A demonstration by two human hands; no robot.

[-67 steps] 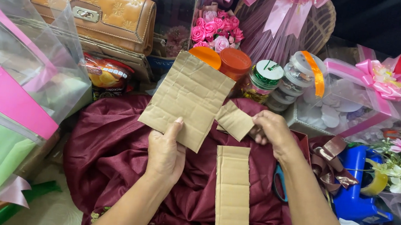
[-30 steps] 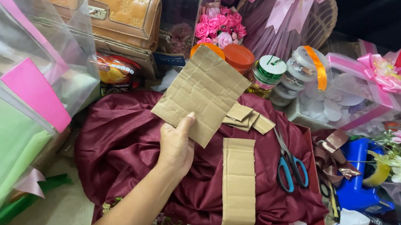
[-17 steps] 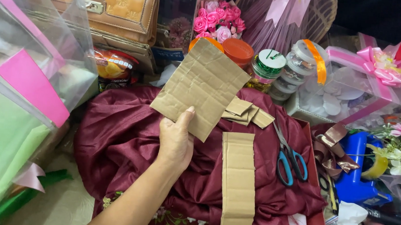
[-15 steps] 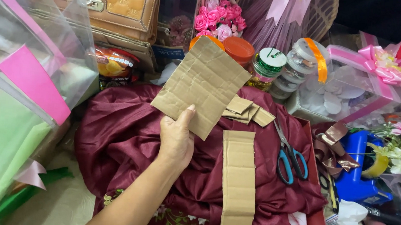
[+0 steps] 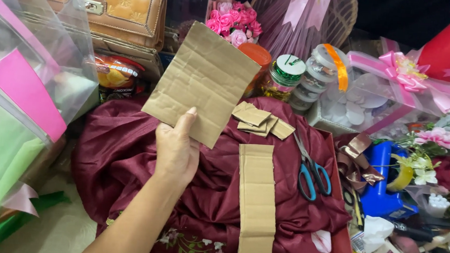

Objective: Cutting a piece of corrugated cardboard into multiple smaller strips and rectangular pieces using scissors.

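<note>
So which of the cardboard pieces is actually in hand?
The large creased cardboard sheet, pinched at its lower edge by the left hand. The long strip and the small offcuts lie untouched on the maroon cloth.

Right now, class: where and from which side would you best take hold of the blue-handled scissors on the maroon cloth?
Grip the scissors at the blue handle loops, coming from the near, lower side. They lie flat, loops toward the viewer, closed blades pointing away toward the small cardboard pieces.
</note>
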